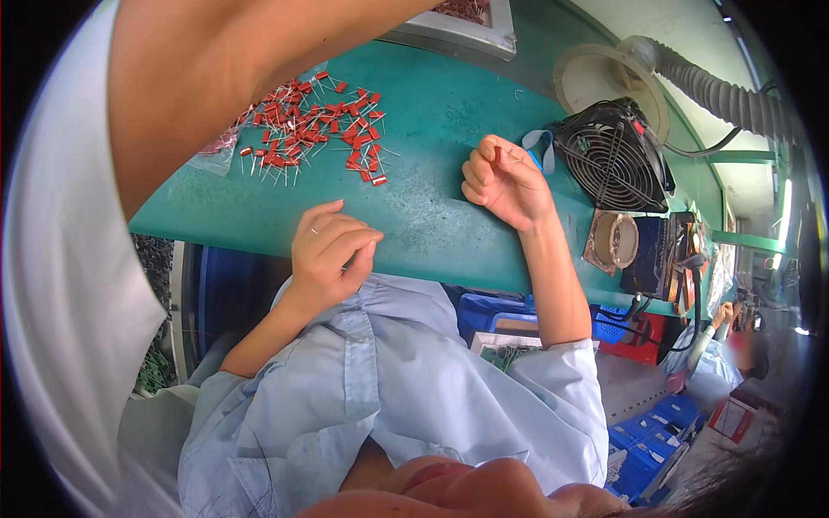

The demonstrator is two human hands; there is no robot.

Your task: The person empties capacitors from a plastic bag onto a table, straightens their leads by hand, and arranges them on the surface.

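Note:
My right hand (509, 181) is raised over the right part of the green work surface (432, 207), palm up with its fingers curled. Between thumb and fingertips it holds a small red component (498, 155) with thin wire leads. My left hand (332, 250) is at the near edge of the surface, back upward and loosely bent. Its thumb lies close to the index finger, the other fingers are apart, and no object shows in it. Beyond it is a loose pile of red components (298, 125) with leads, nearer to my left hand than my right.
Another person's bare arm (199, 78) crosses the upper left. A plastic bag (216, 155) lies beside the pile. At the right are a black fan (609, 155), a round duct hood (596, 78) and a roll (615, 240). A metal-edged tray (501, 39) sits at the top. Another person (708, 354) is farther right.

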